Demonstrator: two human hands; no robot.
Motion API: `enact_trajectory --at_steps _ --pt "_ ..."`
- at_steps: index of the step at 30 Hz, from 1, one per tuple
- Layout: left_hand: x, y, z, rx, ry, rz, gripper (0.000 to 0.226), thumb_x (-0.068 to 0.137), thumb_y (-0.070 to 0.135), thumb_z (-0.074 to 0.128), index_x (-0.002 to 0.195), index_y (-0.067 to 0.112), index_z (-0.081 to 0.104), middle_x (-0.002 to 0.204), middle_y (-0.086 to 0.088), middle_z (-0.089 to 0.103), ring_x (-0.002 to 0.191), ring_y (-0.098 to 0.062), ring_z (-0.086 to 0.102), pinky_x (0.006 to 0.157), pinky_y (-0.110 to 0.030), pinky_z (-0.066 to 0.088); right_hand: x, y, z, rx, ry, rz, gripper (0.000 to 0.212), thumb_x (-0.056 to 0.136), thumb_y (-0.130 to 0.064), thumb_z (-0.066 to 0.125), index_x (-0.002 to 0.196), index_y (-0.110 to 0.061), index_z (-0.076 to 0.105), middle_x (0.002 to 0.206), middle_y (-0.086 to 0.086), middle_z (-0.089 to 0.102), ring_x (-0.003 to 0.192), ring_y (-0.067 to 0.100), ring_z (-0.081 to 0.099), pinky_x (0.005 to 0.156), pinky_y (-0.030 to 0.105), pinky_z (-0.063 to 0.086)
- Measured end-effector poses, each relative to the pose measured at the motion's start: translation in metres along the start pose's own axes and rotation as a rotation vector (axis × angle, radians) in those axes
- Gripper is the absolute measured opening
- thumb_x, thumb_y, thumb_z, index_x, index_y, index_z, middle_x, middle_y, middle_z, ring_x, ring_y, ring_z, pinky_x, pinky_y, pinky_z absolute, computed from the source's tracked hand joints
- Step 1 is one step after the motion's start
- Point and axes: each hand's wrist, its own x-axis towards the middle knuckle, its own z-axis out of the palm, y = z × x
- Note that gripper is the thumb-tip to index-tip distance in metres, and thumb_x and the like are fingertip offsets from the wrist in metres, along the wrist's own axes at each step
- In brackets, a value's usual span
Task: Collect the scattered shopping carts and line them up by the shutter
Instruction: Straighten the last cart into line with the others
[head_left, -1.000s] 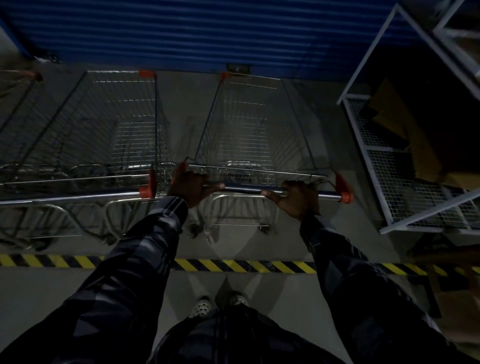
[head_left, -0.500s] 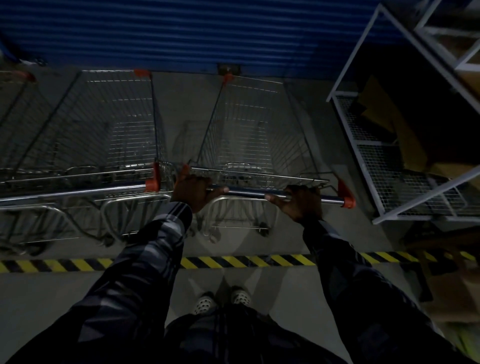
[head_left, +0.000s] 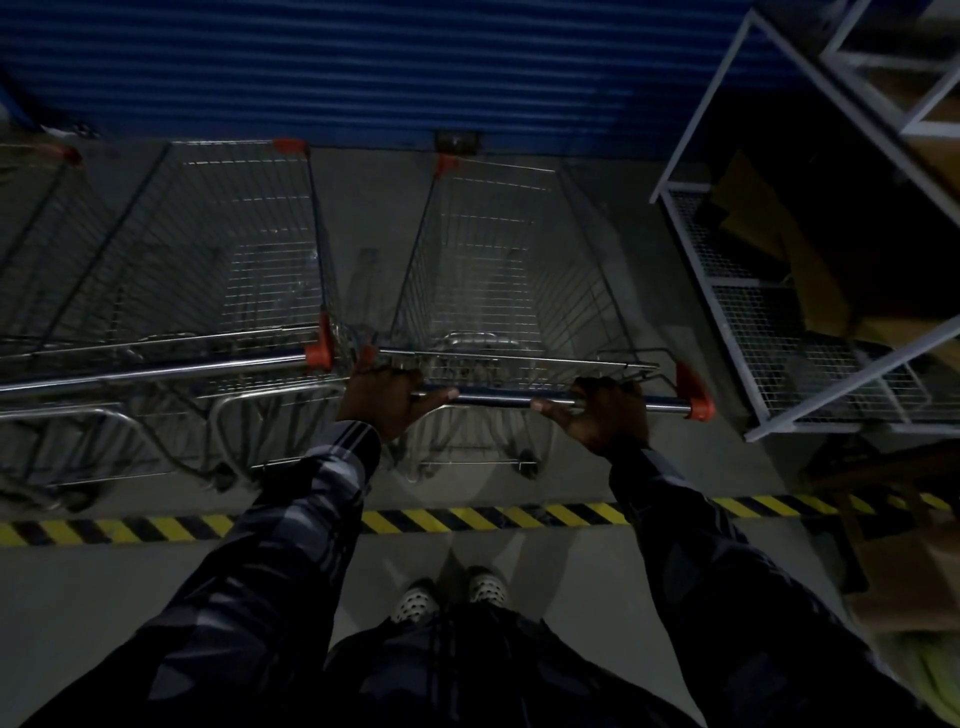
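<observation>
A wire shopping cart (head_left: 498, 270) with orange corner caps stands in front of me, its nose close to the blue shutter (head_left: 363, 67). My left hand (head_left: 382, 397) grips the left end of its handle bar (head_left: 493, 399); my right hand (head_left: 605, 413) grips the bar further right. A second cart (head_left: 208, 260) stands just to its left, its handle end almost touching. Part of a third cart (head_left: 36, 228) shows at the far left edge.
A white wire-mesh rack (head_left: 810, 322) holding cardboard stands close on the right of the held cart. A yellow-and-black hazard stripe (head_left: 467, 517) crosses the concrete floor between my feet and the carts. More cardboard lies at the lower right.
The held cart has rolled slightly toward the shutter and closer to the neighbouring cart. Both hands keep their grip on the handle.
</observation>
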Motion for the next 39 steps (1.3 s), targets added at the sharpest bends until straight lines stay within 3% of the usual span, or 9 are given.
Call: enact_trajectory --at_steps 7,12,15,19,24,27,32,34,39 --pt "-0.01 0.011 -0.005 0.082 -0.05 -0.007 0.099 0.08 0.086 -0.003 0.079 0.018 0.068 0.063 -0.003 0.067 0.079 -0.024 0.069 0.113 -0.056 0.027 -0.005 0.009 0.002 -0.001 0.028 -0.071 0.091 0.073 -0.093 0.019 0.075 -0.017 0.067 0.078 0.001 0.07 0.077 0.025 0.065 0.081 0.036 0.043" --pt "-0.006 0.004 0.012 0.214 -0.104 0.069 0.073 0.094 0.07 0.009 0.105 0.03 0.069 0.075 0.004 0.07 0.079 -0.022 0.069 0.114 -0.061 0.018 0.003 0.015 0.004 0.078 0.021 -0.037 0.085 0.07 -0.093 0.032 0.08 -0.015 0.066 0.083 0.003 0.069 0.082 0.025 0.065 0.08 0.036 0.047" --pt "-0.006 -0.001 0.018 0.158 -0.016 0.109 0.051 0.098 0.063 0.036 0.102 0.025 0.07 0.069 -0.001 0.07 0.073 -0.027 0.069 0.113 -0.062 0.019 0.004 0.016 0.006 0.101 0.043 -0.036 0.083 0.071 -0.091 0.035 0.082 -0.015 0.067 0.085 0.003 0.07 0.083 0.025 0.065 0.082 0.037 0.049" --pt "-0.004 0.006 0.009 0.084 -0.03 0.012 0.093 0.086 0.084 0.003 0.089 0.025 0.075 0.067 0.001 0.071 0.081 -0.019 0.069 0.116 -0.056 0.015 0.001 0.014 0.006 0.096 0.087 -0.054 0.086 0.071 -0.094 0.028 0.076 -0.017 0.067 0.079 0.0 0.069 0.078 0.025 0.065 0.08 0.037 0.05" --pt "-0.01 0.014 -0.008 -0.119 -0.01 -0.006 0.094 0.08 0.089 0.007 0.086 0.022 0.072 0.078 0.001 0.073 0.092 -0.021 0.067 0.116 -0.048 0.023 0.009 0.006 -0.005 0.162 0.114 -0.081 0.078 0.069 -0.094 0.035 0.074 -0.023 0.065 0.079 -0.005 0.066 0.08 0.019 0.065 0.069 0.029 0.05" --pt "-0.01 0.011 -0.015 -0.388 0.147 -0.044 0.08 0.086 0.083 0.024 0.088 0.018 0.072 0.093 -0.001 0.072 0.095 -0.024 0.065 0.096 -0.036 0.042 0.029 -0.025 -0.015 0.241 0.219 -0.169 0.062 0.073 -0.08 0.056 0.088 -0.021 0.071 0.091 -0.003 0.07 0.088 0.019 0.066 0.072 0.028 0.05" --pt "-0.035 -0.025 -0.028 -0.294 0.567 -0.115 0.025 0.092 0.035 0.059 0.087 0.014 0.071 0.088 -0.004 0.069 0.089 -0.022 0.061 0.083 -0.043 0.054 0.062 -0.122 -0.02 0.389 0.289 -0.378 0.037 0.079 -0.056 0.067 0.082 -0.019 0.07 0.085 -0.001 0.069 0.08 0.023 0.065 0.062 0.031 0.052" --pt "-0.053 -0.056 -0.028 -0.271 0.567 -0.192 0.024 0.092 0.035 0.059 0.095 0.013 0.069 0.095 -0.007 0.068 0.093 -0.029 0.062 0.071 -0.043 0.055 0.064 -0.161 -0.021 0.387 0.233 -0.42 0.035 0.081 -0.053 0.064 0.082 -0.018 0.069 0.087 -0.001 0.069 0.082 0.025 0.065 0.063 0.032 0.051" --pt "-0.095 -0.155 -0.027 -0.126 0.46 -0.258 0.042 0.089 0.055 0.061 0.105 0.016 0.067 0.107 -0.005 0.063 0.103 -0.03 0.058 0.085 -0.041 0.048 0.066 -0.249 -0.02 0.353 0.093 -0.527 0.043 0.084 -0.06 0.056 0.098 -0.021 0.068 0.104 -0.001 0.066 0.094 0.024 0.064 0.072 0.031 0.049"
